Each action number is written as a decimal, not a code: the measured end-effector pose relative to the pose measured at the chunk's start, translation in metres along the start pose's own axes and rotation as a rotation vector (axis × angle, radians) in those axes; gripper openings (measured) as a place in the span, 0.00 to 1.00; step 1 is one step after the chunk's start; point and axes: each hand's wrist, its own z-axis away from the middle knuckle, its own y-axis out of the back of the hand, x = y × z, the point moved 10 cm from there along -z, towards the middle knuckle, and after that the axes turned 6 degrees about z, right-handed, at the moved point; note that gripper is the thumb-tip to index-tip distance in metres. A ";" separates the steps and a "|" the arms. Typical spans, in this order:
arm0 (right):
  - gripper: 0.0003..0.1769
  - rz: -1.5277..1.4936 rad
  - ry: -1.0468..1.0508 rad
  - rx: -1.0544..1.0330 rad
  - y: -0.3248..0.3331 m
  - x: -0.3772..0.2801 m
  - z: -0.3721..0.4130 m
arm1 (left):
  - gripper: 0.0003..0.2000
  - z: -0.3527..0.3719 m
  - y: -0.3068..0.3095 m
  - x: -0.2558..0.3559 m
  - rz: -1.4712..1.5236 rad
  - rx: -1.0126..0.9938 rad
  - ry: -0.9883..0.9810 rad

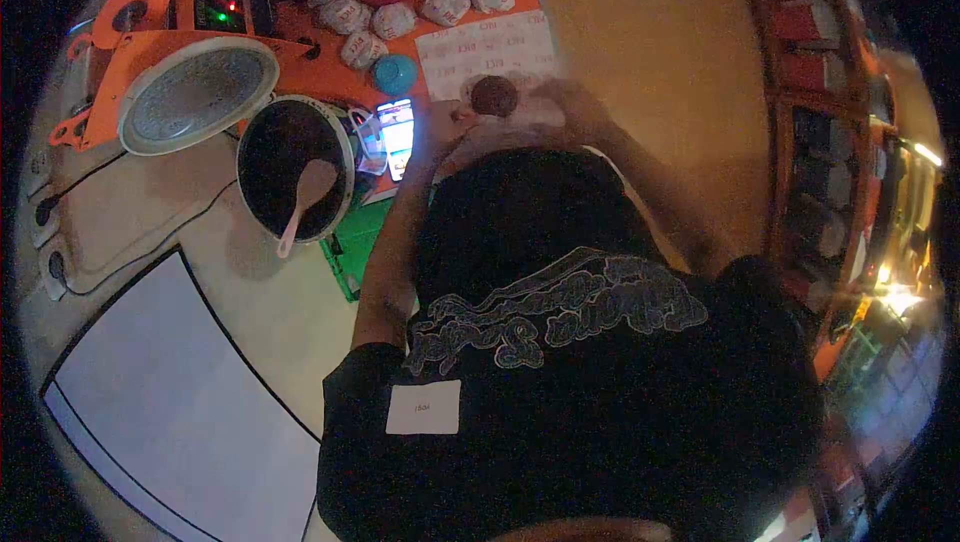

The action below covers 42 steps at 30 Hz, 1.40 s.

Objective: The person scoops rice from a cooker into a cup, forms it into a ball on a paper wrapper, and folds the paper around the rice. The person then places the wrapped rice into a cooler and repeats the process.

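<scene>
A rounded dark brown mound (494, 96) sits on a sheet of white wrapping paper (512, 132) between my hands. My left hand (448, 128) is closed on the left side of this sheet, beside a lit phone (399, 140). At the sheet's right side is my right hand (582, 112), blurred, its fingers seemingly closed on the paper. Beyond lies a flat stack of printed wrapping paper (488, 45) with red lettering. Several round paper-wrapped parcels (446, 5) rest behind it, and a small blue bowl (394, 73) stands to their left.
A dark pot (290, 167) with a rice paddle (308, 204) across its rim stands on my left. Behind it is a round lid (198, 95). A green crate (362, 247) sits below the table edge. Shelves (815, 142) line the right side.
</scene>
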 end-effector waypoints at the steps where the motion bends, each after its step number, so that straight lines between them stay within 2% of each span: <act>1: 0.27 0.019 0.040 0.093 0.008 -0.008 0.001 | 0.16 -0.001 -0.001 -0.001 -0.022 -0.006 0.029; 2: 0.30 0.038 0.079 0.186 0.019 -0.018 0.002 | 0.16 -0.002 -0.002 -0.002 -0.022 -0.007 0.028; 4: 0.29 0.035 0.141 0.165 0.026 -0.034 0.001 | 0.15 -0.006 0.000 0.006 -0.097 0.048 -0.066; 6: 0.27 0.031 0.205 0.145 0.016 -0.036 0.000 | 0.15 -0.012 -0.006 -0.006 -0.089 0.085 -0.067; 8: 0.19 -0.031 0.573 0.009 -0.019 -0.060 0.006 | 0.15 -0.013 -0.009 -0.011 -0.080 0.121 -0.064; 9: 0.19 -0.033 0.573 0.009 -0.021 -0.059 0.004 | 0.15 -0.013 -0.009 -0.010 -0.087 0.116 -0.044; 11: 0.14 -0.366 0.388 -0.314 -0.044 -0.051 -0.006 | 0.15 -0.009 -0.009 0.001 -0.094 0.107 -0.025; 12: 0.14 -0.364 0.385 -0.311 -0.037 -0.057 -0.006 | 0.14 -0.003 -0.006 0.012 -0.044 0.110 -0.007; 14: 0.15 -0.596 0.015 -0.439 -0.044 -0.039 -0.005 | 0.13 -0.003 -0.003 0.016 0.005 0.117 0.005; 15: 0.15 -0.593 0.017 -0.437 -0.048 -0.033 -0.006 | 0.13 -0.004 -0.006 0.015 0.041 0.083 -0.029; 17: 0.16 -0.257 0.079 -0.511 -0.072 -0.015 0.000 | 0.13 -0.002 -0.009 0.011 0.078 0.054 -0.058; 18: 0.16 -0.257 0.082 -0.512 -0.078 -0.012 0.004 | 0.13 -0.001 -0.012 0.008 0.072 0.029 -0.029; 20: 0.13 0.108 -0.184 -0.310 -0.069 0.027 0.004 | 0.14 0.002 -0.015 0.007 0.067 0.003 -0.003; 21: 0.13 0.109 -0.184 -0.311 -0.058 0.017 0.005 | 0.16 0.005 -0.016 0.008 0.067 -0.014 0.011; 23: 0.11 0.007 -0.276 0.393 0.031 0.008 0.017 | 0.19 0.006 -0.018 0.007 0.070 -0.034 0.027; 24: 0.11 0.007 -0.281 0.391 0.026 0.019 0.018 | 0.19 0.005 -0.018 0.009 0.061 -0.025 -0.002; 26: 0.14 0.162 0.038 0.330 0.004 0.019 0.013 | 0.19 0.006 -0.021 0.009 0.052 -0.025 -0.033; 27: 0.14 0.160 0.035 0.331 -0.001 0.031 0.014 | 0.18 0.007 -0.025 0.011 0.051 -0.073 -0.055; 29: 0.16 0.030 0.235 0.061 -0.035 0.029 0.014 | 0.17 0.010 -0.027 0.009 0.049 -0.121 -0.077; 30: 0.16 0.028 0.238 0.062 -0.026 0.021 0.015 | 0.17 0.014 -0.029 0.011 0.027 -0.150 -0.120; 32: 0.14 -0.290 0.120 -0.087 -0.017 0.017 0.024 | 0.16 0.021 -0.032 0.014 0.010 -0.181 -0.167; 35: 0.13 -0.200 0.019 -0.192 -0.033 0.026 0.026 | 0.15 0.026 -0.032 0.010 0.085 -0.228 -0.165; 37: 0.11 -0.289 0.018 -0.131 -0.020 0.015 0.020 | 0.14 0.024 -0.025 0.012 0.030 -0.157 -0.258; 39: 0.10 -0.373 0.019 -0.066 -0.018 0.017 0.013 | 0.14 0.016 -0.016 0.006 0.120 -0.095 -0.188; 41: 0.12 -0.609 -0.246 -0.087 -0.048 0.053 0.007 | 0.14 0.007 -0.011 -0.007 0.209 -0.031 -0.118; 42: 0.12 -0.608 -0.245 -0.087 -0.049 0.051 0.006 | 0.14 -0.001 -0.010 -0.018 0.171 0.026 -0.092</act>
